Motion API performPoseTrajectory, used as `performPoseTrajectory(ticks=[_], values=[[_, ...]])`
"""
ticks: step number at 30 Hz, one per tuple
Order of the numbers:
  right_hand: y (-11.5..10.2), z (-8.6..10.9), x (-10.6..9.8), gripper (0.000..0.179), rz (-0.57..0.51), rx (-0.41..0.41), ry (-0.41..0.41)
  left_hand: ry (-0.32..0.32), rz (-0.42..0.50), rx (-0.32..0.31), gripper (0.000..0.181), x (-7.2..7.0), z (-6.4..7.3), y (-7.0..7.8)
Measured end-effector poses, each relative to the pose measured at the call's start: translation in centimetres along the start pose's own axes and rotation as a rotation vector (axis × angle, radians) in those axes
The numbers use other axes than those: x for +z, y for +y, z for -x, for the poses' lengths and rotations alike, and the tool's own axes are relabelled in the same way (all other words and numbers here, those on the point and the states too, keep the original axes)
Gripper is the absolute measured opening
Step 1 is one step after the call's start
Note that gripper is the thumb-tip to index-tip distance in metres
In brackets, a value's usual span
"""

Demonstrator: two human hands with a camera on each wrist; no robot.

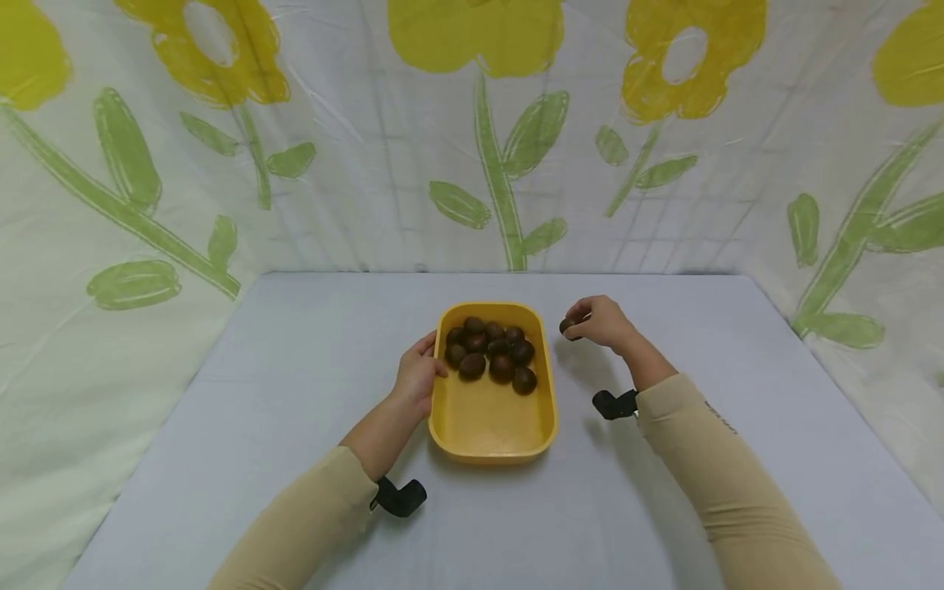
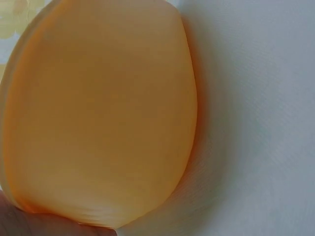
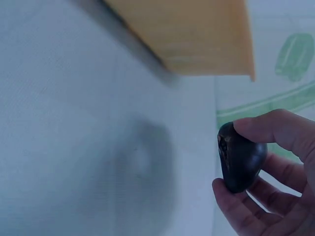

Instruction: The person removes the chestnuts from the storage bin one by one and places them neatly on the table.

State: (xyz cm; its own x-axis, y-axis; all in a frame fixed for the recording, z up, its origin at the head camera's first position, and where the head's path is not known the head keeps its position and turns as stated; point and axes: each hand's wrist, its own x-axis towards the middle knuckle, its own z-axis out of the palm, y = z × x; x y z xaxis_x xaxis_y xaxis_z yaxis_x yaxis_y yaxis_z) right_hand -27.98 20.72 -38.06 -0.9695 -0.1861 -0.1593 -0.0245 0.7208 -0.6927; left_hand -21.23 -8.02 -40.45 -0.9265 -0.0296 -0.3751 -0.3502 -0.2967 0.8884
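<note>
A yellow plastic tray [image 1: 487, 422] lies between my hands, with several dark brown, rounded, chestnut-like pieces [image 1: 501, 367] gathered in its far half. My left hand [image 1: 417, 378] grips the tray's left side, thumb at the rim. In the left wrist view the tray's outer wall [image 2: 103, 113] fills much of the picture, and only a bit of the hand [image 2: 49, 225] shows at the lower left. Beyond the tray's right rim, my right hand [image 1: 603, 321] pinches one dark, glossy chestnut-like piece [image 3: 241, 160] between thumb and fingers. It hangs above the table, and a rough scar shows on it.
A pale table [image 1: 310, 352] lies beneath everything. Behind it hangs a white cloth [image 1: 354, 188] painted with yellow flowers and green leaves. Black wrist-worn devices sit below the left wrist [image 1: 401, 497] and the right wrist [image 1: 614, 405].
</note>
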Motion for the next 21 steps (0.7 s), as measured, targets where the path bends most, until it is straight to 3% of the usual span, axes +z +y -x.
performPoseTrajectory(ticks=[8, 21], values=[[1.2, -1.4, 1.4, 0.037, 0.008, 0.023, -0.005, -0.014, 0.009, 0.017, 0.08, -0.1, 0.0, -0.1], [0.8, -2.2, 2.8, 0.039, 0.102, 0.023, -0.041, -0.005, -0.01, 0.011, 0.079, -0.2, 0.0, -0.1]])
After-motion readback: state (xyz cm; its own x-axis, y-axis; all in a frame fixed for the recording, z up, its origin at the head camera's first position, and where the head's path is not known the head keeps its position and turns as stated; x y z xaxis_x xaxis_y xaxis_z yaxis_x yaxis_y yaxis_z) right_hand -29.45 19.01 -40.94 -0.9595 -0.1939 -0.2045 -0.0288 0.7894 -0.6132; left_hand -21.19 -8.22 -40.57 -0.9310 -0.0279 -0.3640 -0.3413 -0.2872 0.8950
